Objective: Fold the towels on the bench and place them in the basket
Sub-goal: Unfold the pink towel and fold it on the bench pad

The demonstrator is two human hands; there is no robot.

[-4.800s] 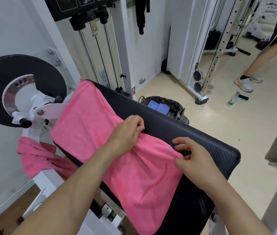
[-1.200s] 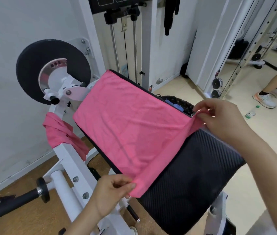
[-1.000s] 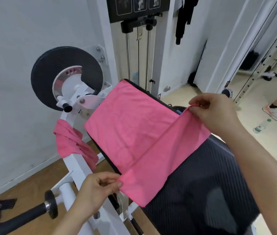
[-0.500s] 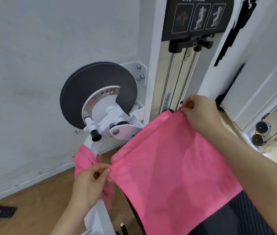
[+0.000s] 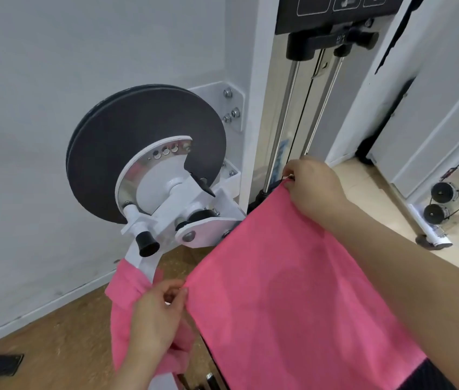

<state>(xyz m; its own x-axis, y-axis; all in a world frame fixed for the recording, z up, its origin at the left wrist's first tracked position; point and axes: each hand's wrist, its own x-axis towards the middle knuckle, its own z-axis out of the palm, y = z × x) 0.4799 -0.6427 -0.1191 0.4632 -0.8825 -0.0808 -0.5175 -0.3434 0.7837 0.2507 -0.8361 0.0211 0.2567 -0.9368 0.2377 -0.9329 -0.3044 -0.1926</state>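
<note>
A white wall and a brown wooden floor lie left of the black wheel. Below the wheel a second pink towel hangs over the white frame arm, partly hidden by the left hand, which pinches the near corner of the spread pink towel. Right of the wheel, the right hand pinches the far corner. The towel covers the bench. Only a dark strip of it shows, cut off at the bottom edge.

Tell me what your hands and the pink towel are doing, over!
Left hand pinches one corner, right hand the other. Pink towel stretched between them over the bench. Second towel hangs on the white frame.
</note>
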